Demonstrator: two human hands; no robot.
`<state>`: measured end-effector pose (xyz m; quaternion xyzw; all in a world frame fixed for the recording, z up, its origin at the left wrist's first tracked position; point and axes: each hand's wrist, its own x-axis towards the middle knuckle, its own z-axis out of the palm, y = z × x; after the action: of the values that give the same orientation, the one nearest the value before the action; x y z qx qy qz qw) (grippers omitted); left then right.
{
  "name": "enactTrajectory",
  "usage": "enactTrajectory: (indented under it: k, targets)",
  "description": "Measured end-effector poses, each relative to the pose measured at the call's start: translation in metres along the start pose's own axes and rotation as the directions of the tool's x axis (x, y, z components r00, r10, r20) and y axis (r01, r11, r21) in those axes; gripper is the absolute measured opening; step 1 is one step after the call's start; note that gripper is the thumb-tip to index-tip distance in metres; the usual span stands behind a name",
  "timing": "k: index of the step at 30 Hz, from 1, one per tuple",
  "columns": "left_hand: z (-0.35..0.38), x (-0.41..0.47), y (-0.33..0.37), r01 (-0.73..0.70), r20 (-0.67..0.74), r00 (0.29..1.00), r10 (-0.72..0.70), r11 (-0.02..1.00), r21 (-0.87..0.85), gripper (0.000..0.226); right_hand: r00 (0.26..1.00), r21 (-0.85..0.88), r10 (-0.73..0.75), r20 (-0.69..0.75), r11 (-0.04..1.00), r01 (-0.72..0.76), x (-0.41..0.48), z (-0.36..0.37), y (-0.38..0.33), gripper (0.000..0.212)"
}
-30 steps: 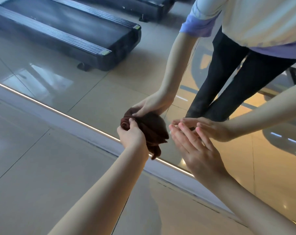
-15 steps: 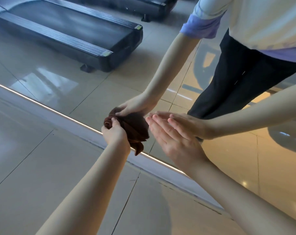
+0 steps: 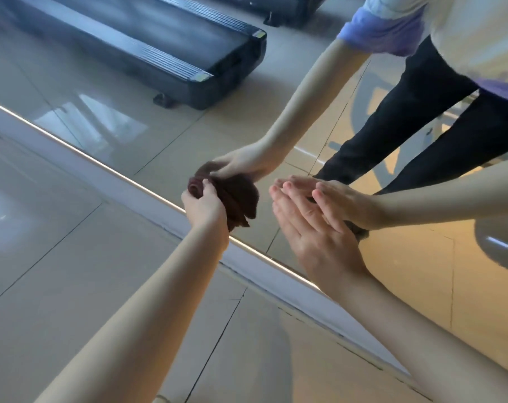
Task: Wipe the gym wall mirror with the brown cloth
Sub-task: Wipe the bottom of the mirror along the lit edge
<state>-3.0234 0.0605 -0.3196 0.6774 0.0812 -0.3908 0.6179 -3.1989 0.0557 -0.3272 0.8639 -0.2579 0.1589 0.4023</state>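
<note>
The left hand (image 3: 203,209), arm stretched forward, grips the bunched cloth (image 3: 235,197) against the mirror (image 3: 407,271). The right hand (image 3: 311,228) rests flat on the glass, fingers straight and together. No writing is readable.

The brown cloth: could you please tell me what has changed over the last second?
The left hand slid the brown cloth slightly left along the mirror near its lower edge, opening a small gap to the right hand. Unchanged: the left hand's grip, and the right hand flat against the glass.
</note>
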Motion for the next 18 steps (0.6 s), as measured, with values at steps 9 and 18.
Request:
enactTrajectory:
  k: [9, 18]
  targets:
    - [-0.004, 0.032, 0.010, 0.078, -0.043, 0.996, -0.078, 0.997, 0.005, 0.031, 0.999, 0.018, -0.026, 0.039, 1.000, 0.025, 0.020, 0.002, -0.009, 0.047]
    - [-0.015, 0.047, 0.043, 0.021, -0.008, 1.000, -0.022, 0.994, -0.105, 0.033, 0.998, 0.116, 0.000, 0.059, 0.993, -0.006, 0.058, 0.002, -0.032, 0.048]
